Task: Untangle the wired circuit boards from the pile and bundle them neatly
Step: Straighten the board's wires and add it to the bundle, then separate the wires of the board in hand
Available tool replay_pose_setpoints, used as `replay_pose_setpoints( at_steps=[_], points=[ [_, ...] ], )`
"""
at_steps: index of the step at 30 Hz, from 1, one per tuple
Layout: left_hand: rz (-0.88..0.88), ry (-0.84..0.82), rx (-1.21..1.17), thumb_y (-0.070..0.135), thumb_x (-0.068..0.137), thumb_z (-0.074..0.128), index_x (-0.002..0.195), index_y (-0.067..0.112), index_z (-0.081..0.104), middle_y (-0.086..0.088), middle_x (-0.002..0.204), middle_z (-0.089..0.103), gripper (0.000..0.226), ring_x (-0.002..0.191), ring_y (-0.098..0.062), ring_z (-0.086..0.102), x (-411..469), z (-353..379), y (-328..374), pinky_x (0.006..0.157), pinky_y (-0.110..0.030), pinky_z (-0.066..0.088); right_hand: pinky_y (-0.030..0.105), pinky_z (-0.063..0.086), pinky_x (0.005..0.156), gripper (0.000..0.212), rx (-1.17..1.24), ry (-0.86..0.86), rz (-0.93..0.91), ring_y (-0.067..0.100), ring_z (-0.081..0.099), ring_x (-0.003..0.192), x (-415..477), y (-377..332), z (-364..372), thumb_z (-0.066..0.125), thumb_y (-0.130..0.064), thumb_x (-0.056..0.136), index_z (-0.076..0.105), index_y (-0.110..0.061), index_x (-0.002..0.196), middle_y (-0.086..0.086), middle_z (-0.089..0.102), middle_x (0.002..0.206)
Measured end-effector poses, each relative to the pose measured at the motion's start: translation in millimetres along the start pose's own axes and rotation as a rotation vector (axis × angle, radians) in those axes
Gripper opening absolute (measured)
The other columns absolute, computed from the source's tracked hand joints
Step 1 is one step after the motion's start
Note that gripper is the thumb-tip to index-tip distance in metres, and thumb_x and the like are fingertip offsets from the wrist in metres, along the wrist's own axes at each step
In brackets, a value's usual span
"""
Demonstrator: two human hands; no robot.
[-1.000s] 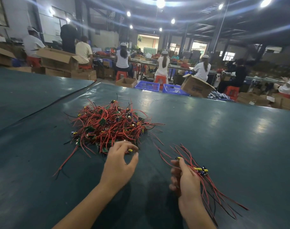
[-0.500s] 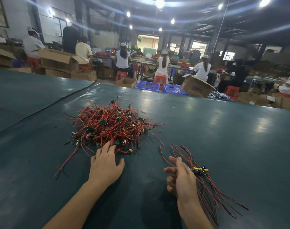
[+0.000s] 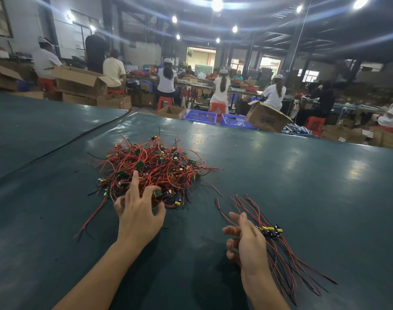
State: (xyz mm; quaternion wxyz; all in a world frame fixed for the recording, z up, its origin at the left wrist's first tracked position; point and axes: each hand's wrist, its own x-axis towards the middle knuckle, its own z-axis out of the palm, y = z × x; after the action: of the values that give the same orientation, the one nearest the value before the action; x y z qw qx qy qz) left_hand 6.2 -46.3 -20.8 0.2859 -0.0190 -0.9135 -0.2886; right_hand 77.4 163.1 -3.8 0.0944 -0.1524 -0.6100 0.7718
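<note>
Wired circuit boards point(image 3: 140, 165) are seen heaped in a pile point(image 3: 164, 166) of red and black leads, left of the middle of the green-covered table point(image 3: 314, 186) and closer to its far edge than to the near one. At the pile's near rim the left hand point(image 3: 139, 215) is spread wide, one finger point(image 3: 134, 182) laid straight into the strands and the others bent over them; no wire or board can be made out in its grip. To the right, closer to the near edge, the right hand point(image 3: 247, 242) is held on its side with fingers loosely curled and nothing seen between them. Just beside its back a sorted bundle point(image 3: 280, 258) is laid out, boards gathered together and leads fanned toward the near right corner.

Each unit is judged light, its leads limp and prone to snagging on neighbours, its solder joints likely fragile. A hold on the small stiff board itself is therefore advised, with the wires drawn out slowly, not yanked.
</note>
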Motion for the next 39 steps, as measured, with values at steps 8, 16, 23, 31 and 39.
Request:
replay_pose_setpoints(
  at_steps=[8,16,23,31,39],
  points=[
    [-0.157,-0.172,-0.27,0.02,0.091,0.061,0.143,0.025,0.035,0.001,0.154,0.031,0.058,0.121,-0.023,0.05,18,-1,-24,0.101,-0.045,0.043,0.021,0.035,0.036,0.03,-0.007,0.004,0.001,0.007,0.046,0.04,-1,-1,0,0.045,-0.037,0.101,0.067,-0.016,0.103,-0.002,0.065,0.061],
    [-0.123,-0.038,-0.175,0.014,0.089,0.065,0.117,0.013,0.065,0.0,0.099,0.059,0.028,0.082,-0.016,0.056,19,-4,-32,0.081,-0.038,0.052,0.021,0.034,0.037,0.032,-0.004,-0.002,0.005,0.008,0.046,0.041,-1,-1,-1,0.046,-0.037,0.101,0.067,-0.013,0.102,0.0,0.064,0.063],
    [-0.026,-0.014,-0.111,0.017,0.084,0.073,0.092,0.013,0.075,0.002,0.093,0.063,0.009,0.075,-0.016,0.057,14,-7,-28,0.073,-0.037,0.052,0.02,0.033,0.037,0.035,-0.004,0.0,0.006,0.008,0.045,0.041,0,0,-1,0.046,-0.037,0.101,0.069,-0.011,0.1,-0.001,0.064,0.062],
    [0.371,0.243,-0.227,0.03,0.086,0.071,0.084,0.01,0.074,0.003,0.084,0.067,0.021,0.076,-0.018,0.061,3,-12,7,0.069,-0.04,0.047,0.02,0.034,0.037,0.025,-0.057,-0.018,-0.031,0.007,0.045,0.043,-1,1,0,0.053,-0.031,0.099,0.071,-0.014,0.095,-0.002,0.064,0.063],
    [0.699,0.078,-0.428,0.031,0.089,0.066,0.09,0.019,0.071,0.008,0.088,0.065,0.013,0.08,-0.013,0.058,-34,-3,63,0.072,-0.032,0.042,0.03,0.032,0.05,0.021,-0.306,-0.324,-0.298,0.015,0.043,0.053,-17,7,13,0.071,0.006,0.082,0.071,-0.01,0.096,-0.002,0.062,0.069]
  ],
)
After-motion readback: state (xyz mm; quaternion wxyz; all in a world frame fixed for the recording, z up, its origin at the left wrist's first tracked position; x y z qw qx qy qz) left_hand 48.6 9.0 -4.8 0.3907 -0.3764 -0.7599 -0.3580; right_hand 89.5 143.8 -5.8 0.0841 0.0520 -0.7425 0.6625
